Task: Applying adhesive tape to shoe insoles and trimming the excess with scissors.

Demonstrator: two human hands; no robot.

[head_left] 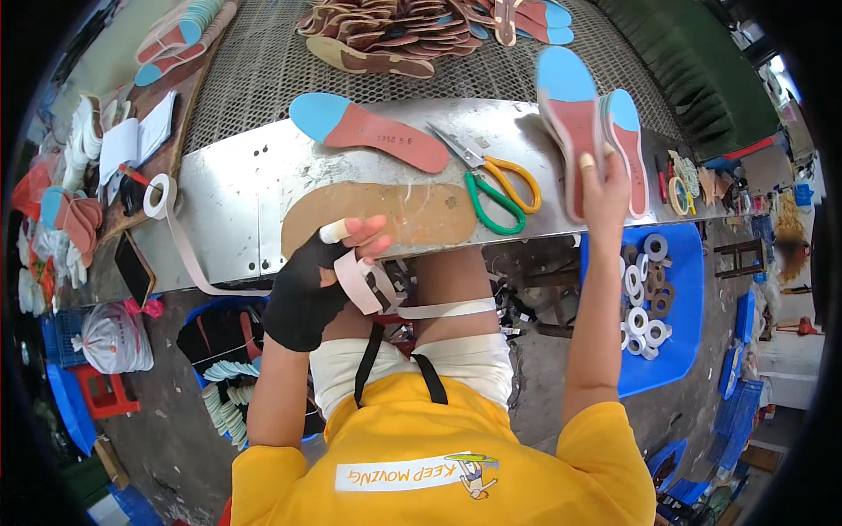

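Observation:
My left hand (307, 294), in a black fingerless glove with a white wrap on one finger, is closed on a loop of pale pink tape (355, 282) over the bench's front edge. My right hand (605, 191), bare but for a wrapped finger, grips a blue-and-red insole (563, 92) at the bench's right. That insole looks slightly blurred and overlaps a stack of similar insoles (626, 114). Between my hands, a single insole (377, 133) lies flat behind a brown sole-shaped board (381, 213). Scissors (500, 188) with orange and green handles rest beside the board.
A mesh conveyor (254, 61) behind the metal bench carries a heap of insoles (386, 31). A white tape roll (160, 196) stands left, its strip hanging over the edge. A blue bin (688, 337) at the right holds several tape rolls. A phone (134, 267) lies at the left edge.

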